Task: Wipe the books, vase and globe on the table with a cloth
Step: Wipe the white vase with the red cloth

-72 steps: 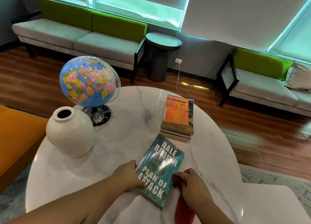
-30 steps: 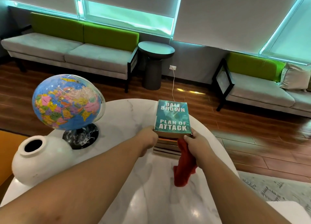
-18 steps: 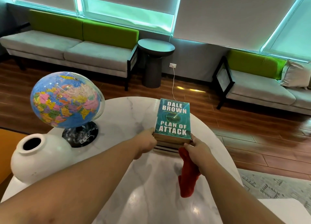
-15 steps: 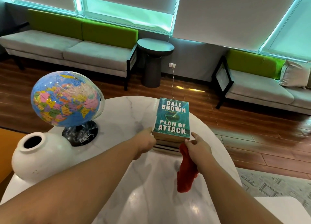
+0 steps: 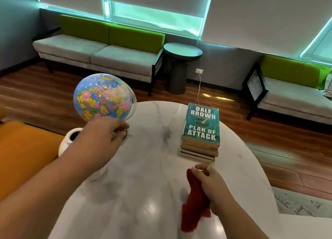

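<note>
The left hand (image 5: 102,139) lay over the foot of the globe (image 5: 103,97), fingers (image 5: 122,129) bent down toward the base and hiding it. Whether they actually gripped the base or only touched it could not be told. The globe stood at the far left of the white marble tabletop (image 5: 152,193), tilted on its stand. Just beside it, nearer the person, sat the white vase (image 5: 69,143), mostly covered by the left forearm, with only its dark mouth and a bit of its body showing.

The right hand (image 5: 212,183) hovered low over the near right part of the tabletop, fingers curled around a red cloth (image 5: 193,210) that hung down from the fist to the marble. It was apart from the books (image 5: 198,148), which were stacked at the far right of the tabletop. The top book (image 5: 202,123), a teal paperback, lay face up and square on the stack.
</note>
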The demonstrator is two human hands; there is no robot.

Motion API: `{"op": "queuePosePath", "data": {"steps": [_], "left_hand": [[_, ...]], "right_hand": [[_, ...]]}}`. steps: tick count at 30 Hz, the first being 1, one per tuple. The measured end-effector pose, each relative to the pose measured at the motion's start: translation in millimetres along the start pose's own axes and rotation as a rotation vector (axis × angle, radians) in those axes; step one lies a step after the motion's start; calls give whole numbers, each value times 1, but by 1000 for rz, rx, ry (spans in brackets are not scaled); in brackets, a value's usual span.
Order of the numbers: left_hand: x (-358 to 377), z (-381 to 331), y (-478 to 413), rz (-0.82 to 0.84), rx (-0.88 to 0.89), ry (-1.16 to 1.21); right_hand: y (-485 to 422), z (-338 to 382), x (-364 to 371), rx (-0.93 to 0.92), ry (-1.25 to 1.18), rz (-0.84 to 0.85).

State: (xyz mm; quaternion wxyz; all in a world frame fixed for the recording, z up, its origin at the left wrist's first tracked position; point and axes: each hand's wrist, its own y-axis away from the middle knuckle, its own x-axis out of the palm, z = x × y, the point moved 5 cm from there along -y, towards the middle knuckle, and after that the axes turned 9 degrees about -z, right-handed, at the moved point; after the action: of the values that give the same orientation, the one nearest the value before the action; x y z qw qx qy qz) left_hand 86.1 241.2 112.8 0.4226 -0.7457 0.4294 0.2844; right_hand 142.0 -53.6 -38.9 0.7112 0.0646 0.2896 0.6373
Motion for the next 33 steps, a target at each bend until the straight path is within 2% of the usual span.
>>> {"op": "queuePosePath", "data": {"steps": [2,5,7,10,13,20,22,25,29,33], "left_hand": [[-18,26,-3,-71,-31,-133],[-27,66,-6,-51,-159,-310],[-27,84,-5,29,-233,-429],[-13,96,-2,244,-184,-662],[1,106,-1,312,-174,-700],[6,86,15,214,-242,-419],[9,73,26,163,-331,-207],[24,63,45,86,-555,223],[60,54,71,121,-708,570],[84,43,89,183,-745,662]], "right_hand": [[6,0,7,-23,-19,18],[13,1,13,-52,-35,31],[17,0,16,-58,-32,40],[22,-1,17,-56,-5,46],[25,-6,16,-34,5,56],[29,-18,9,-1,14,29],[29,-19,6,5,7,38],[31,-20,5,22,-26,106],[33,-18,3,1,73,107],[31,-20,-6,-40,68,22]]}}
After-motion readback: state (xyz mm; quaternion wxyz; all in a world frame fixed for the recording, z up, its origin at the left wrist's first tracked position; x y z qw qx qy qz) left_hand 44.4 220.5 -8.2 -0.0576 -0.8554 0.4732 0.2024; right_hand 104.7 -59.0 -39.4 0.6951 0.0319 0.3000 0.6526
